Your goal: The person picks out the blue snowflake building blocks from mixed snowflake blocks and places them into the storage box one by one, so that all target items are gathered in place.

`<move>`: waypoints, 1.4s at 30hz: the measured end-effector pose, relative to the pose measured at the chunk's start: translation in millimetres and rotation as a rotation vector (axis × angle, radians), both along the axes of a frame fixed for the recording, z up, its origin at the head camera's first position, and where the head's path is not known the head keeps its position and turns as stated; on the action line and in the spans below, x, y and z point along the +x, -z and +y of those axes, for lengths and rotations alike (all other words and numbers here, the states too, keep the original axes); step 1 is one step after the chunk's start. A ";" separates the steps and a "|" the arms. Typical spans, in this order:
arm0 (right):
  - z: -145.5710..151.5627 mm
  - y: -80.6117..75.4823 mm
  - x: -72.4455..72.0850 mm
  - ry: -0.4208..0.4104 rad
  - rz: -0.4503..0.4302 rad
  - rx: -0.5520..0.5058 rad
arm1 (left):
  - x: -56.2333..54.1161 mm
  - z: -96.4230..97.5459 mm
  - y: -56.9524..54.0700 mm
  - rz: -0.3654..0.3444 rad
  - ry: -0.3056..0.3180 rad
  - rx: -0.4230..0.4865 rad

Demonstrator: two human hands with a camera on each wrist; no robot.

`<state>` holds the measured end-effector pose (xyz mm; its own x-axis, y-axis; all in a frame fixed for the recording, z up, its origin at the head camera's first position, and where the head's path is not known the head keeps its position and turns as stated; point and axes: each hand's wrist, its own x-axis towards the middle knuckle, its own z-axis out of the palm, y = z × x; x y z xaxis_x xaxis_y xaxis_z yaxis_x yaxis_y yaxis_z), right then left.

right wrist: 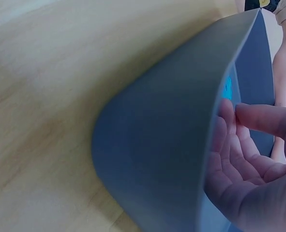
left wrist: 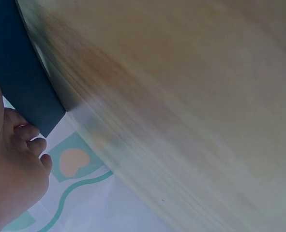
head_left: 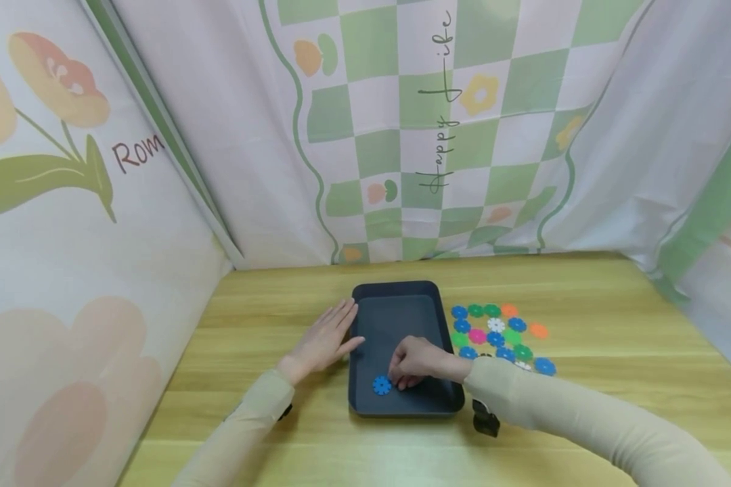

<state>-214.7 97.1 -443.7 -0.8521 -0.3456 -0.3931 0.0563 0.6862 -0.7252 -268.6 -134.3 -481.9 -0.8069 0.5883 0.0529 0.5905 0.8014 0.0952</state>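
A dark tray [head_left: 396,325] stands on the table in the head view. My left hand [head_left: 323,341] lies along its left wall, fingers straight against the rim and thumb reaching over the inside. In the left wrist view, that hand's fingertips [left wrist: 36,145] show at the tray's outer corner [left wrist: 41,96]. Inside the tray's near part, my right hand [head_left: 417,362] pinches the edge of a blue notched plastic disc [head_left: 382,385] between thumb and curled fingers. Seen from the right wrist, the tray wall [right wrist: 152,116] partly hides the disc [right wrist: 227,89] just beyond the fingertips.
Several similar notched discs in blue, green, orange, white and a pink one [head_left: 478,336] lie spread to the right of the tray, some behind the right forearm. The wooden table [head_left: 274,297] meets a patterned curtain [head_left: 378,135] at the back and a printed panel [head_left: 67,270] at left.
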 end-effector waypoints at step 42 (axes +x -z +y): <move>223.0 -19.9 -0.2 0.110 0.177 0.044 | 1.4 0.2 -1.2 -0.011 -0.019 -0.020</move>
